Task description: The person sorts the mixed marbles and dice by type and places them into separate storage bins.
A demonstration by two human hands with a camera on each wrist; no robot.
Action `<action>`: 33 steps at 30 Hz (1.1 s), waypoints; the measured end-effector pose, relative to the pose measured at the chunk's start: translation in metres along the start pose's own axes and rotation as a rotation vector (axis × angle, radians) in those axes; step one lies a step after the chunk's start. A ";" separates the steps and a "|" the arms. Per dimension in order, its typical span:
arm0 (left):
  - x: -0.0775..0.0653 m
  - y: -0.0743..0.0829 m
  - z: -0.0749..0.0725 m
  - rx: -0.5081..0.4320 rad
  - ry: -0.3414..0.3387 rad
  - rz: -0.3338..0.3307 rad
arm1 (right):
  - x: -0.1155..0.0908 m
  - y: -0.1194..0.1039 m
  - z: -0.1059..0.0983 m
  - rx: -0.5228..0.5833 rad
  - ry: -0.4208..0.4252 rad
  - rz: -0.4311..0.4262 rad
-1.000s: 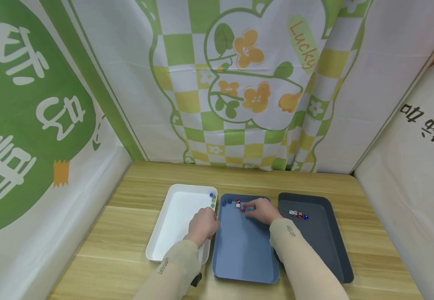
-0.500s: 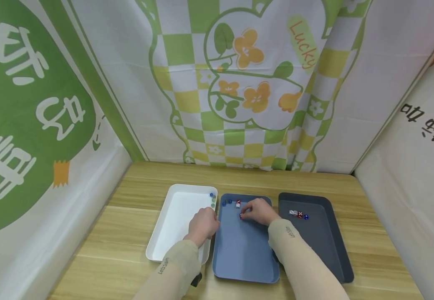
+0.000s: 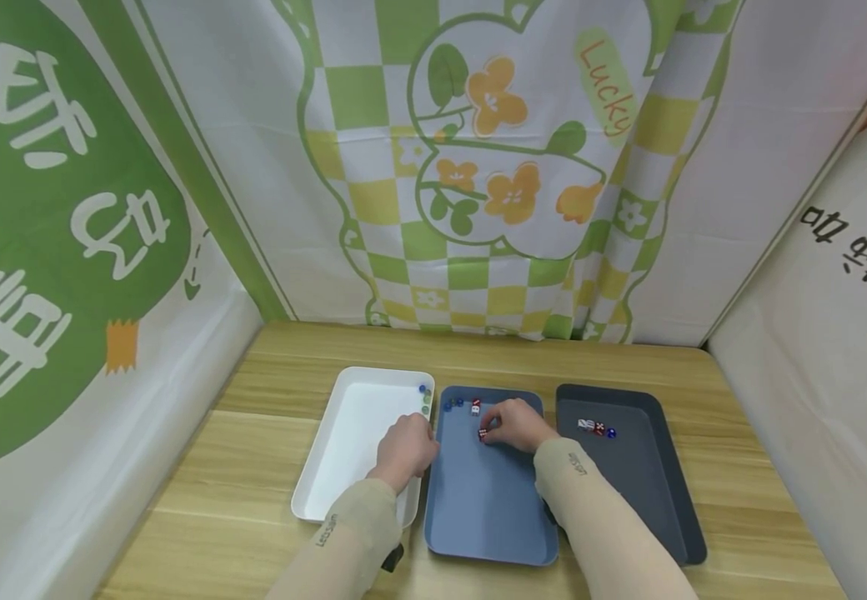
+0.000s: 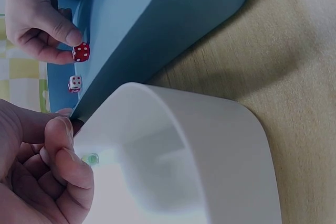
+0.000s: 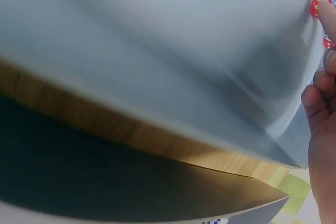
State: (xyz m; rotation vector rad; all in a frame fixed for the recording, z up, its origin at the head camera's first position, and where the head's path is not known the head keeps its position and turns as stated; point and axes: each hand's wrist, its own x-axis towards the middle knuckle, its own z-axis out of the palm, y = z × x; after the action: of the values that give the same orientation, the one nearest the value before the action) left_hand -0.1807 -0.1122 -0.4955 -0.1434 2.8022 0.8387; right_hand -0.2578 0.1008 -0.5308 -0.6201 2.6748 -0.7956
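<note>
My right hand [image 3: 519, 425] pinches a red die [image 4: 81, 52] with white dots between thumb and fingers, over the blue tray [image 3: 489, 517]. A white die [image 4: 75, 82] and another red die [image 3: 476, 402] sit together near that tray's far end, just beyond the hand. My left hand [image 3: 407, 450] is at the right rim of the white tray [image 3: 313, 450], beside the blue tray. Its curled fingers appear to grip that rim, though the contact is partly hidden. Beyond these fingers lies a green marble [image 4: 92, 159], inside the white tray.
Several marbles line the white tray's far right side, among them a blue marble [image 3: 422, 389]. More blue marbles [image 3: 453, 405] lie in the blue tray's far left corner. A dark grey tray [image 3: 651, 492] at right holds several dice [image 3: 591, 426] and a blue marble [image 3: 611, 433].
My right hand has taken hold of the red die and drawn it slightly toward me, away from the two other dice. My left hand stays where it was.
</note>
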 end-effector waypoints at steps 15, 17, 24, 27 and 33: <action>0.000 0.001 -0.001 -0.017 0.000 -0.008 | -0.008 0.002 -0.031 0.037 0.027 -0.001; 0.000 0.001 0.000 -0.018 0.002 -0.008 | -0.012 0.005 -0.039 0.045 0.034 0.007; 0.000 0.001 0.000 -0.019 0.002 -0.006 | -0.030 0.024 -0.065 0.057 0.058 0.008; 0.000 0.000 0.000 -0.018 0.001 -0.005 | -0.038 0.035 -0.075 0.076 0.061 0.018; 0.000 0.000 0.000 -0.017 0.006 -0.009 | -0.056 0.056 -0.090 0.103 0.061 0.055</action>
State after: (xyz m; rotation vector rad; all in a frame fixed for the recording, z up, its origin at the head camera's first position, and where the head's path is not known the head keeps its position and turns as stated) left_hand -0.1810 -0.1124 -0.4958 -0.1612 2.7983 0.8613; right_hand -0.2610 0.2101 -0.4823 -0.5035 2.6723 -0.9447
